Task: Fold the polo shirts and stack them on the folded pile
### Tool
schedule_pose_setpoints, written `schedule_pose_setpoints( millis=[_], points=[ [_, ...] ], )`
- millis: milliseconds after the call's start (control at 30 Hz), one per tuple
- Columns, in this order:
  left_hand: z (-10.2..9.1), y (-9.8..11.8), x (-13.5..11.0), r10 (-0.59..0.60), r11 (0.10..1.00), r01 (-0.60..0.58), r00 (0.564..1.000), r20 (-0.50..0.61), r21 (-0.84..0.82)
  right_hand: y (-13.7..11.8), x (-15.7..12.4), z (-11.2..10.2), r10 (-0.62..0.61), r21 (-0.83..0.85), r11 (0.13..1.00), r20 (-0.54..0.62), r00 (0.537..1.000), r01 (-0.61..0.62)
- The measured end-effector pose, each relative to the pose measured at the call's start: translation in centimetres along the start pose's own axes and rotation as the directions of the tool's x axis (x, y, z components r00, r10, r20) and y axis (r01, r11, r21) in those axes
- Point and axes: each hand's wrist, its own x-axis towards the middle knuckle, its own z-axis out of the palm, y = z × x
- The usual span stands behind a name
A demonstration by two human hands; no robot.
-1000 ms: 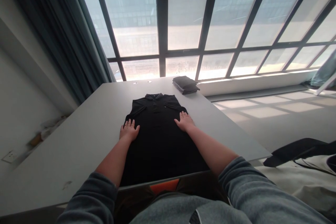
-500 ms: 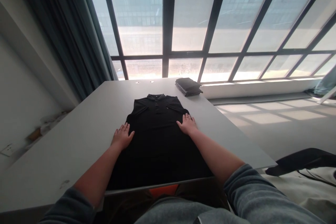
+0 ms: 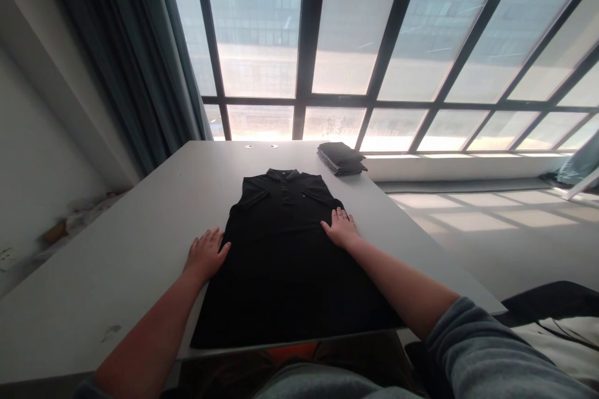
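A black polo shirt [image 3: 285, 249] lies flat on the grey table [image 3: 140, 243], collar pointing toward the window, sleeves folded in. My left hand [image 3: 204, 255] rests flat at the shirt's left edge, fingers spread, mostly on the table surface. My right hand [image 3: 341, 228] presses flat on the shirt's right side with fingers stretched out. Neither hand holds anything. The shirt's hem reaches the table's near edge.
A folded dark garment [image 3: 340, 158] sits at the table's far right corner by the window. A dark curtain [image 3: 126, 56] hangs at the left. The table's right edge drops to the floor, where a black item [image 3: 552, 302] lies at lower right.
My left hand has slid outward to the left, off the shirt body to its edge. My right hand stays on the right side. The camera has shifted slightly.
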Motion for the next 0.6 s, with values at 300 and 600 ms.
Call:
schedule_pose_setpoints(
  millis=[300, 600],
  points=[
    [-1.8, 0.4, 1.2, 0.023, 0.975, -0.042, 0.996, -0.088, -0.217, -2.6, -1.0, -2.6, -0.181, -0.056, 0.983, -0.307, 0.934, 0.172],
    [-1.9, 0.2, 1.2, 0.003, 0.924, -0.005, 1.000, -0.006, -0.383, -19.4, 5.3, -7.5, -0.481, -0.029, 0.876, -0.131, 0.867, 0.481]
  ],
)
